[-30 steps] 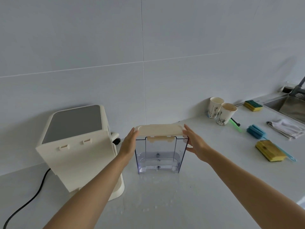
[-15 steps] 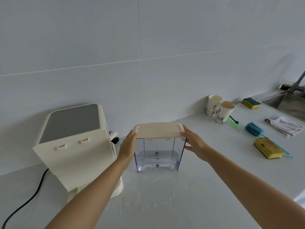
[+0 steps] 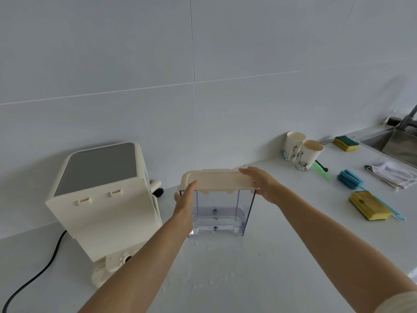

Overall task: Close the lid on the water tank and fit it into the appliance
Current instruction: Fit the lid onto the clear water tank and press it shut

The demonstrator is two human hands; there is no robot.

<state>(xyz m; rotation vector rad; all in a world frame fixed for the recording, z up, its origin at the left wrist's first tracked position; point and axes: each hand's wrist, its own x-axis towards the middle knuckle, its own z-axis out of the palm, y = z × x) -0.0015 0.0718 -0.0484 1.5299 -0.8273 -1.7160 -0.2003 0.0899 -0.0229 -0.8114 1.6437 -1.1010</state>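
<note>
Two bare forearms reach from the bottom edge across a white worktop (image 3: 293,263) speckled with water drops. The left hand (image 3: 185,201) presses its fingers (image 3: 191,187) flat against the left end of a cream plastic lid (image 3: 216,179); the right hand (image 3: 262,182) lies over the lid's right end, fingers spread along its top rather than curled around it. The lid sits on a clear rectangular plastic water tank (image 3: 222,213), which stands upright on the worktop just right of a cream box-shaped appliance with a grey top panel (image 3: 101,188), touching neither it nor its base. A black power cord (image 3: 33,276) trails from the appliance to the left edge. Further right lie a yellow sponge (image 3: 370,205) and a blue brush (image 3: 349,178), then a folded white cloth (image 3: 392,173). Two patterned paper cups (image 3: 301,152) stand near the tiled wall (image 3: 203,64), with a steel sink (image 3: 401,145) at the far right
</note>
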